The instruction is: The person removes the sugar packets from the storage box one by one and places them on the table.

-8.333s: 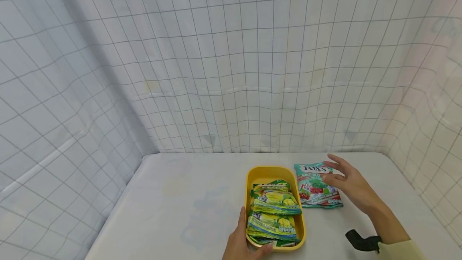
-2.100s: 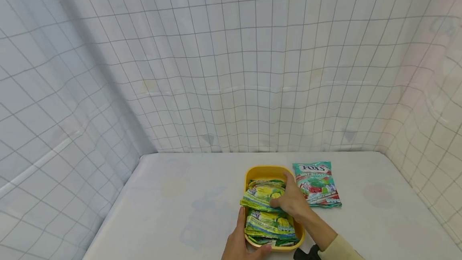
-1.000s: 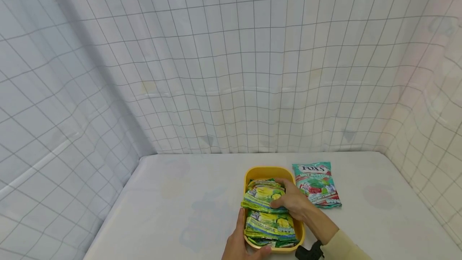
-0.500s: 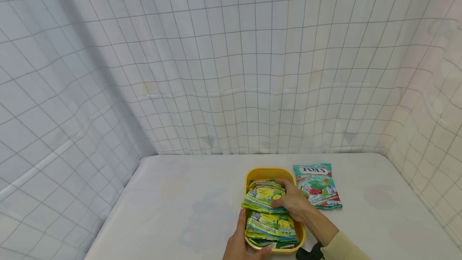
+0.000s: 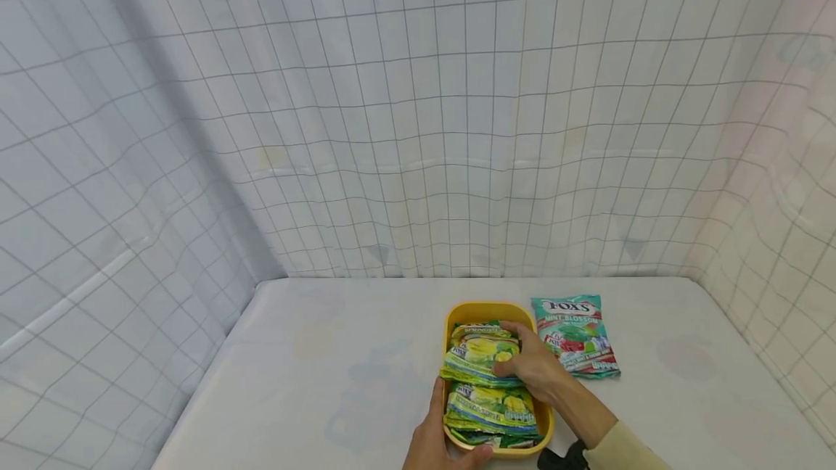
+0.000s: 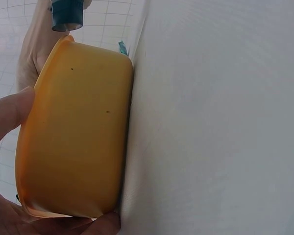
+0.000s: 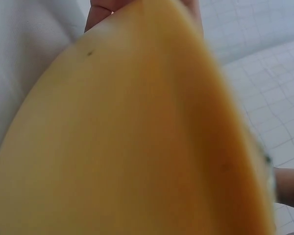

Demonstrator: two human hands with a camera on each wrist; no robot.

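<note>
A yellow oblong tub [image 5: 486, 310] stands on the table in the head view, with green-yellow Fox's candy bags stacked in two groups. My left hand [image 5: 434, 441] holds the tub at its near left corner; in the left wrist view the thumb [image 6: 12, 115] lies at the rim of the tub [image 6: 78, 127]. My right hand [image 5: 532, 365] grips the right end of the far candy bag [image 5: 477, 354], thumb on top and fingers over its far edge. The near candy bag [image 5: 493, 412] lies flat in front of it. In the right wrist view the tub wall [image 7: 112, 122] hides the right fingers.
A teal and red Fox's Mint Blossom bag [image 5: 575, 332] lies flat just right of the tub. White table surface [image 5: 339, 376] extends to the left. Grid-patterned white curtains [image 5: 411, 129] enclose the table at the back and sides.
Earlier my right hand hovered by the Mint Blossom bag; it has since moved left into the tub and taken hold of the far candy bag, which has shifted left. The left hand stays put.
</note>
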